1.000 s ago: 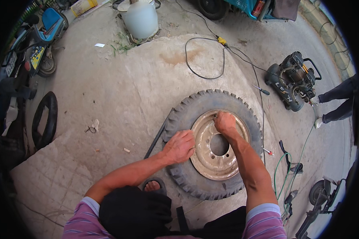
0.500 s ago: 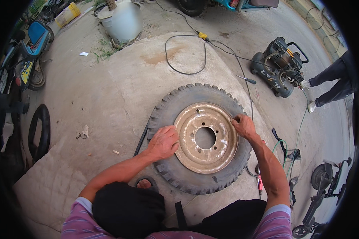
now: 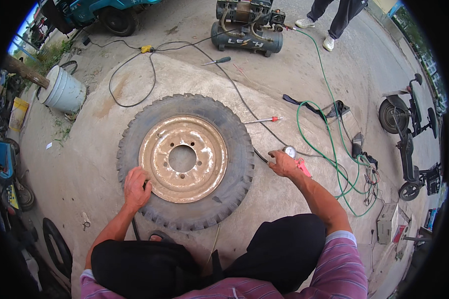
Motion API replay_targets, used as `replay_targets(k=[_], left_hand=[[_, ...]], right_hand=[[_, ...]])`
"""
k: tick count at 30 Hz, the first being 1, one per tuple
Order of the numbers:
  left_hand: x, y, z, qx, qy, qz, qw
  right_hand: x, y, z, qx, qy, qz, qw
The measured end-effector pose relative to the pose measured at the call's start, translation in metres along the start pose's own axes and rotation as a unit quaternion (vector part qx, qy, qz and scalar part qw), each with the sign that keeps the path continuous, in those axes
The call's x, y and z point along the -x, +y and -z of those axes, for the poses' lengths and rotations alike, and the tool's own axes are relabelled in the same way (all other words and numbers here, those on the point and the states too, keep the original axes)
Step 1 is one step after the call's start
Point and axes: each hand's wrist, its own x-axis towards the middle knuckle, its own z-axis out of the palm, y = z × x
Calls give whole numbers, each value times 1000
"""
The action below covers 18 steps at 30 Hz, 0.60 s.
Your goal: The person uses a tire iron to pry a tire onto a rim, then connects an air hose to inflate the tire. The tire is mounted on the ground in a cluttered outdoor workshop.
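Observation:
A treaded tire (image 3: pixel 229 149) with a rusty, pale steel rim (image 3: pixel 207 149) lies flat on the concrete before me. My left hand (image 3: pixel 135 189) rests at the left edge of the rim with fingers curled; what is between thumb and fingers is unclear. My right hand (image 3: pixel 283 162) is off the tire to its right, fingers apart, beside a round pressure gauge (image 3: pixel 290 151) with a pink-red handle (image 3: pixel 303 167) and black hose, partly hidden by that hand. A red-handled metal bar (image 3: pixel 262 120) lies beyond it.
An air compressor (image 3: pixel 247 42), screwdriver (image 3: pixel 217 60), yellow-connector cable (image 3: pixel 146 49) and green hose (image 3: pixel 299 119) lie ahead. Another person's legs (image 3: pixel 339 20) stand behind. Scooters (image 3: pixel 406 149) are right; a bucket (image 3: pixel 67 92), inner tube (image 3: pixel 55 244) and blue vehicle (image 3: pixel 5 164) left.
The view has swung rightward. My right hand has left the rim and moved out to the gauge. My left hand stays near the rim's left edge.

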Motion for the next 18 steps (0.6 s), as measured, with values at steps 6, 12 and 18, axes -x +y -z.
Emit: replay_targets(k=[6, 12, 18], left_hand=[[2, -2, 1, -44, -14, -12, 999], [-2, 6, -6, -31, -9, -8, 999], [-3, 12, 4, -45, -3, -9, 999]], right_hand=[[-13, -7, -39, -9, 20, -67, 997], [-8, 13, 38, -172, 211, -166, 948], [29, -24, 121, -228, 227, -62, 945]])
